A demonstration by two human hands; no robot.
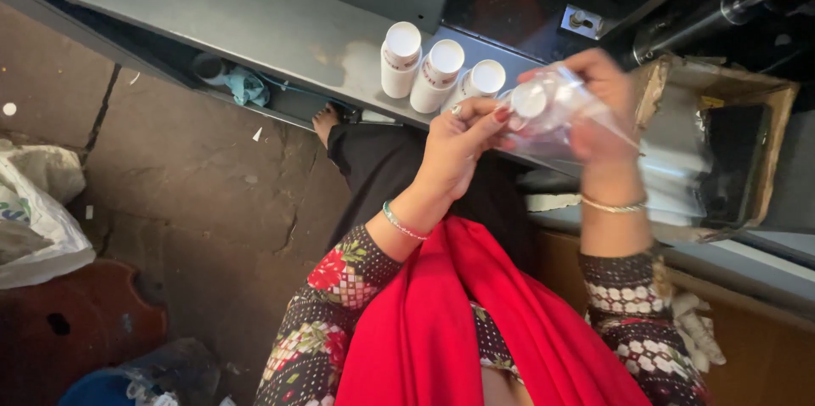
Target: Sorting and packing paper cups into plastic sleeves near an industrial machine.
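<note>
My right fingers (pixel 594 75) and left fingers (pixel 475 122) both grip a clear bag (pixel 552 122) with a white bottle (pixel 531 100) inside, held just above the tabletop (pixel 255 20); three more bottles (pixel 437 71) stand beside.

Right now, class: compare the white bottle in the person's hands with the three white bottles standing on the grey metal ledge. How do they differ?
The held bottle is gripped by the left hand and right hand; the row of three bottles stands untouched on the ledge. The held bottle is inside clear plastic wrap; the row is bare. Both are white, cylindrical and capped.
</note>
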